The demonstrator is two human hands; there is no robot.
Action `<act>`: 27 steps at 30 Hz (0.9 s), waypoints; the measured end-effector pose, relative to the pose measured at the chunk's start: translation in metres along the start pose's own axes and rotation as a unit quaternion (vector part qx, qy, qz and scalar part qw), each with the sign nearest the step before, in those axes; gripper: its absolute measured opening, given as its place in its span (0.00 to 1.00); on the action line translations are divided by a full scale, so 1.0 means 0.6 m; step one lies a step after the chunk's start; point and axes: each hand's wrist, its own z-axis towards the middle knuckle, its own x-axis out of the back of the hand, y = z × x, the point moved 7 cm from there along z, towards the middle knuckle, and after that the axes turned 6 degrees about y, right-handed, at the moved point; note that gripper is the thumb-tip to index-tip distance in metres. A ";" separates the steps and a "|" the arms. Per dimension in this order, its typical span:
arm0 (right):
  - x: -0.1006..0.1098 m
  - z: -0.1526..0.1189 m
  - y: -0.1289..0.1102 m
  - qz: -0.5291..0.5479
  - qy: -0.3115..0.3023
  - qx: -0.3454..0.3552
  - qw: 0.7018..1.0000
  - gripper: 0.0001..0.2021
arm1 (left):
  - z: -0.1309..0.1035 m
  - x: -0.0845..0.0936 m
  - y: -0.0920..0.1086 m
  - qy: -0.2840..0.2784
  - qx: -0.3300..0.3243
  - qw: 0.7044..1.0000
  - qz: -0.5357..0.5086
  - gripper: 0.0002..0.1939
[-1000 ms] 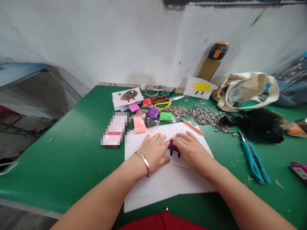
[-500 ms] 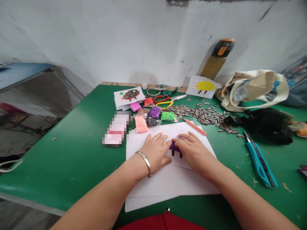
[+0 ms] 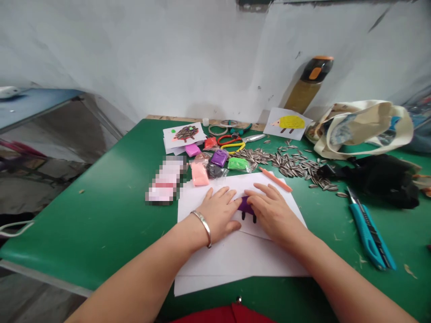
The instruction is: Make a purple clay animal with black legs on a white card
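Note:
A purple clay shape point(image 3: 246, 205) with two short black legs lies on white paper point(image 3: 229, 258), partly hidden by my fingers. My left hand point(image 3: 220, 215), with a silver bangle at the wrist, lies flat on the paper with its fingers spread, the fingertips at the shape's left edge. On the shape's right side rest the fingertips of my right hand point(image 3: 272, 213), its fingers slightly bent and apart. An orange stick-like tool point(image 3: 276, 180) lies at the paper's upper right.
Clay packets point(image 3: 200, 174), scissors point(image 3: 254, 138) and sunflower seeds point(image 3: 292, 163) lie beyond the paper. To the right are a teal cutter point(image 3: 370, 235), a black cloth item point(image 3: 380, 179) and a cream bag point(image 3: 363, 128). A bottle point(image 3: 308, 85) and yellow hedgehog picture point(image 3: 288, 123) stand at the wall.
The camera view has shifted slightly. My right hand's fingers have moved a little to the right on the purple shape, showing more of it; my left hand stays in place.

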 end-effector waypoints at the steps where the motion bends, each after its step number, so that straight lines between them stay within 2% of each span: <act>1: 0.000 0.000 0.000 -0.003 0.002 -0.004 1.000 0.13 | 0.000 0.000 0.000 -0.002 0.001 1.000 0.000 0.29; 8: 0.002 0.000 -0.001 -0.008 -0.019 -0.007 1.000 0.16 | -0.002 -0.002 -0.003 -0.020 0.008 1.000 0.006 0.31; 14: 0.030 0.002 0.013 0.018 0.032 -0.030 0.999 0.11 | 0.001 -0.005 -0.007 -0.012 0.003 1.000 0.014 0.30; 19: 0.024 0.003 0.016 0.010 -0.017 -0.033 0.999 0.12 | 0.002 -0.003 -0.008 -0.021 0.001 1.000 0.008 0.29; 24: 0.033 0.006 0.020 0.043 0.013 -0.063 0.997 0.12 | 0.001 -0.002 -0.011 -0.026 0.002 1.000 0.012 0.29; 27: 0.019 0.008 0.010 0.030 -0.012 -0.041 0.999 0.12 | 0.002 0.000 -0.008 -0.013 -0.013 1.000 0.013 0.30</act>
